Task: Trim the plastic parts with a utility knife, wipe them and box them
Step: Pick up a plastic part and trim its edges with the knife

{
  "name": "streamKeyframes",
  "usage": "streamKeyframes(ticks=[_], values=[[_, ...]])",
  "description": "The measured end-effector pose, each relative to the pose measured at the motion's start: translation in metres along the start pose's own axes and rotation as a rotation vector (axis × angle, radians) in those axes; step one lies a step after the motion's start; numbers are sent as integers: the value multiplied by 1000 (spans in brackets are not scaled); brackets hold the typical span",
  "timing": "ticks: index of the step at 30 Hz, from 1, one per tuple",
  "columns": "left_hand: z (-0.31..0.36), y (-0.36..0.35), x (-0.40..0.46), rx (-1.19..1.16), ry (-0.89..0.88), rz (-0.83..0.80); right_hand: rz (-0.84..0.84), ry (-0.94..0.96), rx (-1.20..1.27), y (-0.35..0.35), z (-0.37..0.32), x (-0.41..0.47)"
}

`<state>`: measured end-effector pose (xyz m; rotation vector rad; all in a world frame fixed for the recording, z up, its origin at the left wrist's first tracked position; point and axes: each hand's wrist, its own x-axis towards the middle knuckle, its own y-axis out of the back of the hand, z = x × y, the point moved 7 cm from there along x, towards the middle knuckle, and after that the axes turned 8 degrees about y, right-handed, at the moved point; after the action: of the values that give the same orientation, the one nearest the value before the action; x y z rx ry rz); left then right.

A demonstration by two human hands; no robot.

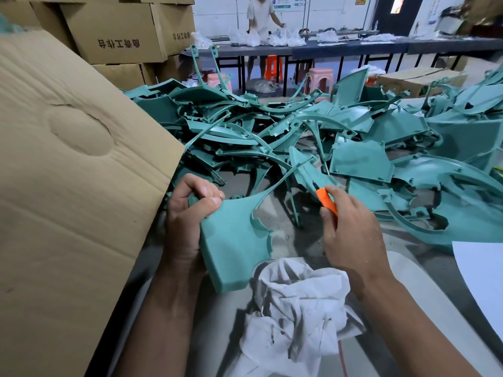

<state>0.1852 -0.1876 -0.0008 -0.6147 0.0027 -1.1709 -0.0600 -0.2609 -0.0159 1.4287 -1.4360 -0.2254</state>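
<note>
Head camera, looking down at a work table. The left hand (pixel 187 213) grips the upper corner of a teal plastic part (pixel 234 240), fingers and thumb curled tight around its edge, holding it upright just above the table. The right hand (pixel 345 235) is clamped around an orange utility knife (pixel 326 201), its tip pointing up and away toward a thin curved arm of the part — whether the blade touches the plastic cannot be told. Just below the hands lies a crumpled white rag (pixel 296 308), not in use. A large cardboard box flap (pixel 76 186) fills the left side, just beside the left hand. Beyond the hands a big heap of teal parts (pixel 272 126) covers the table. The work appears to be at the trimming step — this part is not yet wiped or boxed, and judging by the heap, much is left to do.
</note>
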Motion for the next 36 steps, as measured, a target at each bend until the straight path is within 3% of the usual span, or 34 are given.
streamKeyframes(ticks=[10, 19, 24, 36], values=[[5, -9, 0, 30, -5, -111, 74, 0, 18, 4, 3, 1], [5, -8, -2, -32, 7, -89, 133, 196, 101, 12, -3, 5], [3, -13, -3, -19, 6, -130, 181, 101, 43, 15, 4, 2], [11, -17, -2, 3, -20, -191, 93, 124, 57, 6, -2, 3]])
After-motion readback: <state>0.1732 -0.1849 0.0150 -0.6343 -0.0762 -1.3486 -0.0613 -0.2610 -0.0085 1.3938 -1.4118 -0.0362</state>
